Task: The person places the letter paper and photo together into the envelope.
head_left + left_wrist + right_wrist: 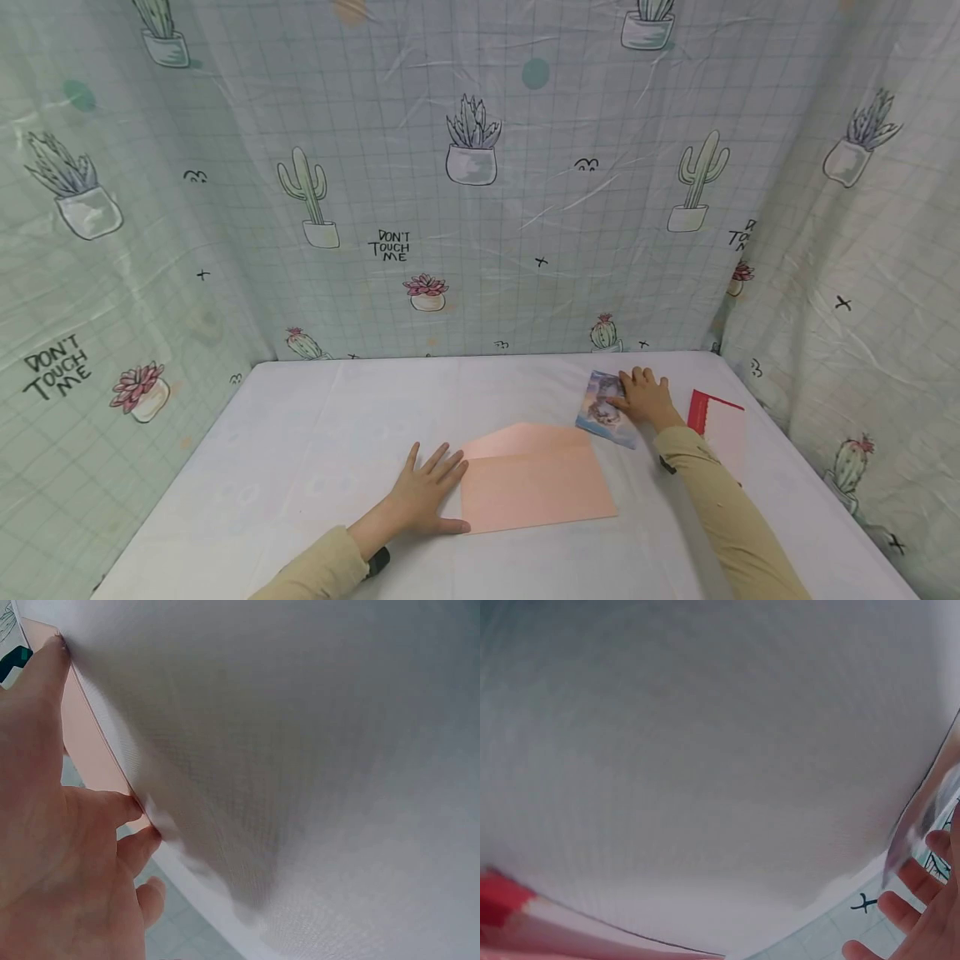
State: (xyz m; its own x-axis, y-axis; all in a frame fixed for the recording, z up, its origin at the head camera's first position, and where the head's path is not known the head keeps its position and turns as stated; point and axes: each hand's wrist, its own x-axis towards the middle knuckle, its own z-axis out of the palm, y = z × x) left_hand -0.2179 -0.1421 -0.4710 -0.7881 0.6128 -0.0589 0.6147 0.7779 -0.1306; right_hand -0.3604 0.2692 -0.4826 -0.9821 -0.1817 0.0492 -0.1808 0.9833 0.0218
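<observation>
Table point(315, 450): white cloth cover, slightly wrinkled, runs back to the rear wall. Backdrop point(480, 208): pale green grid-print sheet hung on three sides, creased. Print: potted cacti, succulents, pink flowers, teal dots, small black crosses, text "DON'T TOUCH ME". Light even and soft, faint shadows only on the cloth.

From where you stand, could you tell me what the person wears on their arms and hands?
Both arms wear long, plain tan sleeves ending at the wrist. The left hand and right hand are bare, without gloves or rings visible. A dark band shows under the left cuff.
</observation>
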